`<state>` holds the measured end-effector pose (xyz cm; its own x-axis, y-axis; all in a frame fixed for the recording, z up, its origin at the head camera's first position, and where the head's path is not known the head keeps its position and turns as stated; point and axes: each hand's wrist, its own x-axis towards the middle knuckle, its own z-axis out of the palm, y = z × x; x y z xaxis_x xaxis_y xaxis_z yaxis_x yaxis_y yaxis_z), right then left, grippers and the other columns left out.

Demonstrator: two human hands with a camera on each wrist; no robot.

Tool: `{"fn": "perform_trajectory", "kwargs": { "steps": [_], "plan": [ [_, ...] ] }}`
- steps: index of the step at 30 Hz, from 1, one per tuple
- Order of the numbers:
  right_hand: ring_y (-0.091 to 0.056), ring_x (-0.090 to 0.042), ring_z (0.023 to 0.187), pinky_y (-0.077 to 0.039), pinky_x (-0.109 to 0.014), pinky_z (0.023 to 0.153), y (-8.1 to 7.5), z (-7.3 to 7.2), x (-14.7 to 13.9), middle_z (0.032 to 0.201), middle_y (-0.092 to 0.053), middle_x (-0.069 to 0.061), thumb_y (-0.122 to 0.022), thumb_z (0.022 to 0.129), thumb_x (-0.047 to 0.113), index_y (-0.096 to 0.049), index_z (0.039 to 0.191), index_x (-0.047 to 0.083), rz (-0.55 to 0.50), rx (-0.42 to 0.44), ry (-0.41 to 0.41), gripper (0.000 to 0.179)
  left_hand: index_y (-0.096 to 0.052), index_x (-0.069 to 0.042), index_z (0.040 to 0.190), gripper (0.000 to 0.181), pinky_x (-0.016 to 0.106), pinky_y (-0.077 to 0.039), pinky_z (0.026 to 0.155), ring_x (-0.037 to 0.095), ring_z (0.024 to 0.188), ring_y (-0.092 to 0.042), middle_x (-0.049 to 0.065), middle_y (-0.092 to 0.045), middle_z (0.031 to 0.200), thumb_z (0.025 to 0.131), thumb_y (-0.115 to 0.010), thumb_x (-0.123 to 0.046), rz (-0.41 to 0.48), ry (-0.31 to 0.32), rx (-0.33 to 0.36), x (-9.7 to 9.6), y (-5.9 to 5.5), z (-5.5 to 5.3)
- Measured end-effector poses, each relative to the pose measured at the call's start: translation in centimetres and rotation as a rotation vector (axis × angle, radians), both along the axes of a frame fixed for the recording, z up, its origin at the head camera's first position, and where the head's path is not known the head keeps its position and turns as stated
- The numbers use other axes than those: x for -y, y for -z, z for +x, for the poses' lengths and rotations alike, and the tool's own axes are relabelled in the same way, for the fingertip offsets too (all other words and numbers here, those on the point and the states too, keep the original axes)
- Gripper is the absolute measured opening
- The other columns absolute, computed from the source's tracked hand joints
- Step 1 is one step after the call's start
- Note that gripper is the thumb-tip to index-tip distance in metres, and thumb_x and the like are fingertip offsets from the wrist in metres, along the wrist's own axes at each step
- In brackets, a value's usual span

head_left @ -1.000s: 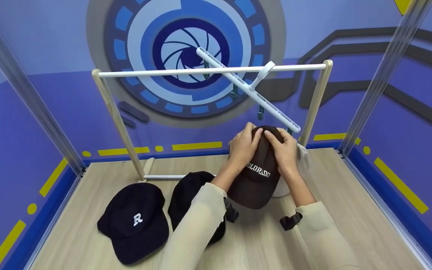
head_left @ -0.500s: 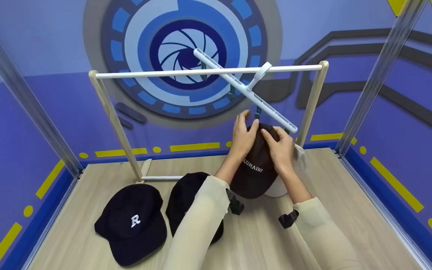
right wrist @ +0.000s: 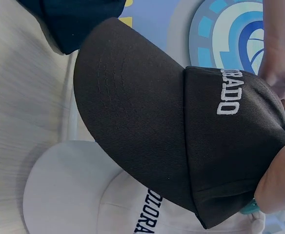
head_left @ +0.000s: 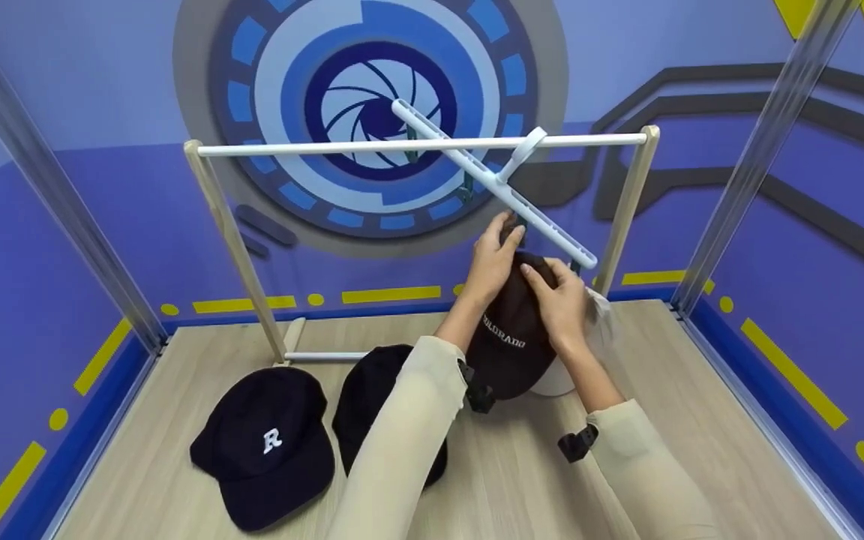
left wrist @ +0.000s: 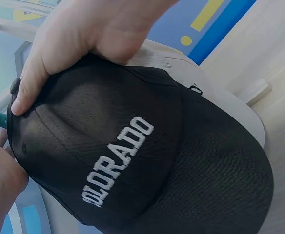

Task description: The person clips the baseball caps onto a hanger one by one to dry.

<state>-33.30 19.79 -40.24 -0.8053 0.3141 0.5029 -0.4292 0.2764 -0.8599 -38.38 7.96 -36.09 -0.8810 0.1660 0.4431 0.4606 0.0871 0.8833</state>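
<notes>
A dark brown cap with white COLORADO lettering hangs brim down below a white clip hanger. My right hand pinches the top of its crown, thumb in front. Higher up, my left hand pinches a small green clip under the hanger; its fingers hide most of the clip. Behind the brown cap a white cap with dark lettering is partly hidden, and a green clip shows beside it. Whether the brown cap sits inside the clip cannot be seen.
The hanger hooks over the white rail of a wooden stand, slanting across it. Two dark caps lie on the table: one with a white R, the other partly behind the left sleeve. Another clip hangs further left.
My left hand has left the crown and moved up to the hanging clip. The brown cap has shifted slightly up and left, still held by my right hand.
</notes>
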Motion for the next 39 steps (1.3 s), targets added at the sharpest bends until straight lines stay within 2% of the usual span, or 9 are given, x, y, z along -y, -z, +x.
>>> {"fn": "perform_trajectory", "kwargs": {
  "steps": [3, 8, 10, 15, 17, 22, 28, 34, 39],
  "plan": [
    [-0.061, -0.012, 0.083, -0.047, -0.021, 0.074, 0.2, 0.0, 0.0, 0.099, -0.073, -0.01, -0.076, 0.094, 0.02, -0.075, 0.103, 0.002, 0.002, 0.006, -0.012, 0.02, -0.05, -0.001, 0.147, 0.045, 0.032, -0.045, 0.105, 0.023, 0.128, -0.057, 0.015, -0.057, 0.143, 0.108, -0.052, -0.023, -0.023, -0.032, -0.012, 0.2, -0.1, -0.1],
    [-0.061, -0.011, 0.082, -0.047, -0.02, 0.073, 0.6, 0.1, 0.0, 0.098, -0.073, -0.011, -0.077, 0.093, 0.021, -0.076, 0.102, 0.003, 0.011, -0.004, -0.012, 0.02, -0.064, -0.002, 0.129, 0.032, 0.024, -0.048, 0.088, 0.015, 0.102, -0.062, 0.011, -0.069, 0.119, 0.106, -0.055, -0.022, -0.018, -0.081, -0.052, 0.4, -0.6, -0.1],
    [-0.061, -0.01, 0.08, -0.046, -0.019, 0.071, 0.7, 0.4, 0.1, 0.097, -0.073, -0.013, -0.076, 0.093, 0.019, -0.076, 0.102, 0.002, 0.025, -0.01, -0.007, 0.019, -0.068, -0.003, 0.12, 0.027, 0.022, -0.046, 0.081, 0.012, 0.091, -0.059, 0.008, -0.071, 0.107, 0.105, -0.057, -0.022, -0.017, -0.111, -0.048, 0.3, -0.9, 0.0],
    [-0.061, -0.009, 0.08, -0.046, -0.017, 0.071, -0.4, 2.2, 0.8, 0.096, -0.072, -0.019, -0.074, 0.094, 0.009, -0.074, 0.102, -0.005, 0.036, -0.04, -0.026, 0.016, -0.071, -0.002, 0.107, 0.021, 0.022, -0.044, 0.074, 0.01, 0.082, -0.057, 0.005, -0.07, 0.094, 0.102, -0.063, -0.021, 0.003, -0.152, 0.0, 0.2, -1.5, 0.2],
    [-0.061, -0.008, 0.081, -0.046, -0.017, 0.072, -0.8, 2.8, 0.9, 0.097, -0.072, -0.02, -0.073, 0.094, 0.007, -0.073, 0.101, -0.006, 0.03, -0.053, -0.034, 0.015, -0.071, -0.001, 0.105, 0.021, 0.022, -0.045, 0.072, 0.01, 0.081, -0.057, 0.005, -0.07, 0.092, 0.101, -0.065, -0.021, 0.009, -0.149, 0.013, 0.2, -1.6, 0.3],
    [-0.062, -0.007, 0.083, -0.047, -0.017, 0.074, -0.6, 3.0, 0.8, 0.098, -0.072, -0.02, -0.073, 0.094, 0.007, -0.073, 0.102, -0.007, 0.014, -0.054, -0.033, 0.016, -0.072, 0.001, 0.104, 0.022, 0.021, -0.045, 0.07, 0.009, 0.079, -0.057, 0.007, -0.071, 0.092, 0.099, -0.067, -0.02, 0.007, -0.15, 0.028, 0.0, -1.8, 0.5],
    [-0.062, -0.007, 0.082, -0.049, -0.019, 0.074, -0.5, 2.8, 0.3, 0.097, -0.072, -0.016, -0.073, 0.094, 0.008, -0.073, 0.104, -0.006, -0.035, -0.052, -0.043, 0.017, -0.073, 0.001, 0.102, 0.021, 0.021, -0.045, 0.07, 0.009, 0.078, -0.056, 0.006, -0.07, 0.09, 0.099, -0.068, -0.019, 0.039, -0.141, 0.042, -0.1, -1.7, 0.6],
    [-0.06, -0.008, 0.084, -0.048, -0.021, 0.076, -1.3, 2.5, -0.1, 0.097, -0.07, -0.008, -0.072, 0.095, 0.008, -0.072, 0.107, -0.007, -0.125, -0.066, -0.041, 0.019, -0.073, 0.0, 0.102, 0.021, 0.021, -0.047, 0.073, 0.008, 0.079, -0.059, 0.006, -0.072, 0.091, 0.099, -0.067, -0.02, 0.067, -0.103, 0.048, -0.5, -1.4, 0.9],
    [-0.06, -0.009, 0.084, -0.049, -0.022, 0.074, -1.7, 2.3, -0.1, 0.097, -0.069, -0.006, -0.072, 0.096, 0.01, -0.071, 0.109, -0.008, -0.146, -0.059, -0.056, 0.022, -0.073, -0.001, 0.103, 0.022, 0.021, -0.047, 0.074, 0.009, 0.081, -0.06, 0.006, -0.073, 0.094, 0.099, -0.068, -0.023, 0.039, -0.133, 0.033, -0.6, -1.3, 0.9]
  ]
}}
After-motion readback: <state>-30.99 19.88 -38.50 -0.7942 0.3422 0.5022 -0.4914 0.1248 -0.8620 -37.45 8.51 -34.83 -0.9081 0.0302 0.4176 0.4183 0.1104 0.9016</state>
